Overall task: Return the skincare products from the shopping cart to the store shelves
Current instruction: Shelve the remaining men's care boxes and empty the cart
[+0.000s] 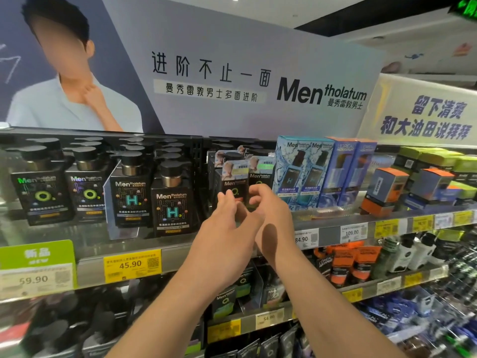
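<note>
Store shelving of grey metal with yellow paper price tags [132,265] along its lips fills the view under a large matte Mentholatum banner [232,81]. Both bare hands reach to the top shelf [103,244] edge. The left hand [227,228] has its fingers loosely curved and grasps nothing; the right hand [268,210], just beside it, curls its fingers slightly, and whether they touch anything I cannot tell. Directly behind the fingertips stand small black Mentholatum cartons [236,177], boxy, with pale printed tops; the nearest one is partly hidden by both hands. Left of them stand squat glossy black pump bottles [171,202] with metallic collars. To the right stand tall blue cardboard boxes [304,171], then orange-and-blue cartons [387,187].
</note>
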The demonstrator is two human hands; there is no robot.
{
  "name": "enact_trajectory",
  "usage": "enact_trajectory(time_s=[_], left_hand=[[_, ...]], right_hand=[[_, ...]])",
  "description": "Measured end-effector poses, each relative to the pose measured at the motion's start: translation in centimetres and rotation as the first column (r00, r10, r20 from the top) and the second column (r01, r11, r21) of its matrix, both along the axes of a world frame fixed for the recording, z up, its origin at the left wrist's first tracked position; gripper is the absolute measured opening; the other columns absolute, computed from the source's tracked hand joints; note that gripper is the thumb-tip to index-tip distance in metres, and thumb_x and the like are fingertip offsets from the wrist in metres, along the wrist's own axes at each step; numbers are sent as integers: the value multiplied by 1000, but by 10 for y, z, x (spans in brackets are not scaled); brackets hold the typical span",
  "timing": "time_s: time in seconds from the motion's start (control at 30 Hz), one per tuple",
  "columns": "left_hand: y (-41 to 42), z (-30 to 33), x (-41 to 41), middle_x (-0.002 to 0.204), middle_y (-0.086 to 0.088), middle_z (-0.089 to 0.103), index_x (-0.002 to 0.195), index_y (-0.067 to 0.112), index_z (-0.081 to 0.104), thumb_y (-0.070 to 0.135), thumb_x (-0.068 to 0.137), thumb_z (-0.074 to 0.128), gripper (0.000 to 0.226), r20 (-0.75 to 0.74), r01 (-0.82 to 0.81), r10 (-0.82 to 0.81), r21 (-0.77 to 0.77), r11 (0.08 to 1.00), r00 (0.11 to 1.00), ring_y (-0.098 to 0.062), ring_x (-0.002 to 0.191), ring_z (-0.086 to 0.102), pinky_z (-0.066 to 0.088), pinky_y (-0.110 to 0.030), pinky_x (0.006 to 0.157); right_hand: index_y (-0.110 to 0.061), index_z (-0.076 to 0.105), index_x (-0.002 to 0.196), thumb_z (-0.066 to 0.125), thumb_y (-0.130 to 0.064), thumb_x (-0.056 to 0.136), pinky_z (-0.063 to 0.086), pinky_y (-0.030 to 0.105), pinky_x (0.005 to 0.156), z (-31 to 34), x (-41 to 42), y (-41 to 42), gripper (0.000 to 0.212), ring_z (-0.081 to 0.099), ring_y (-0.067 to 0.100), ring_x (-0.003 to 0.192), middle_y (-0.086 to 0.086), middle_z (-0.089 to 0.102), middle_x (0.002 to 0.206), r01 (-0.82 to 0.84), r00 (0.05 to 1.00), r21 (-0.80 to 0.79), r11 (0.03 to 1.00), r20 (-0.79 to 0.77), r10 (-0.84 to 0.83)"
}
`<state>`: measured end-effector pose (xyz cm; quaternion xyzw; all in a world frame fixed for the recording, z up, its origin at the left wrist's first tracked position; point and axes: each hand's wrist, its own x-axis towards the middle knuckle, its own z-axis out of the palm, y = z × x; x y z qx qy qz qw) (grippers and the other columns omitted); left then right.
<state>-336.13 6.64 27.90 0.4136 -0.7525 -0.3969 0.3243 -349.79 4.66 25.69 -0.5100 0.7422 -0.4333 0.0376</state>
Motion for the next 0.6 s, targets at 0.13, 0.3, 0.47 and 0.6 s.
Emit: enact_trajectory(time_s=[0.13,0.3,0.47,0.6], left_hand=[[2,3,1,148,13,54,163,35,12,56,102,40,71,77,28,-24,-54,998,997,-11,122,61,50,-30,100],[-5,2,-5,165,-4,34,164,30,3,55,102,36,75,214,43,-24,-83,996,977,-28,150,34,30,-48,123],[-7,3,-5,172,3,5,165,25,0,45,106,35,71,262,44,-7,-134,990,965,-17,158,1,7,-39,128],[-14,-3,-8,172,-1,5,164,21,0,46,105,32,72,293,57,-7,-161,985,956,-13,158,-2,1,-41,129]], right_hand=[[-34,57,129,62,-38,99,55,44,92,-3,-5,-3,30,62,12,105,-11,62,115,30,998,-91,995,-47,-34],[-37,47,148,56,-35,103,53,37,92,0,-10,-5,47,58,13,115,-5,57,131,32,988,-30,999,-149,-36],[-43,39,153,54,-37,103,54,39,90,-2,-12,-6,53,60,17,111,-2,54,130,51,984,19,999,-174,-47],[-38,49,149,55,-34,102,52,38,93,-3,-16,-10,47,61,18,112,-2,54,127,20,987,28,999,-158,-15]])
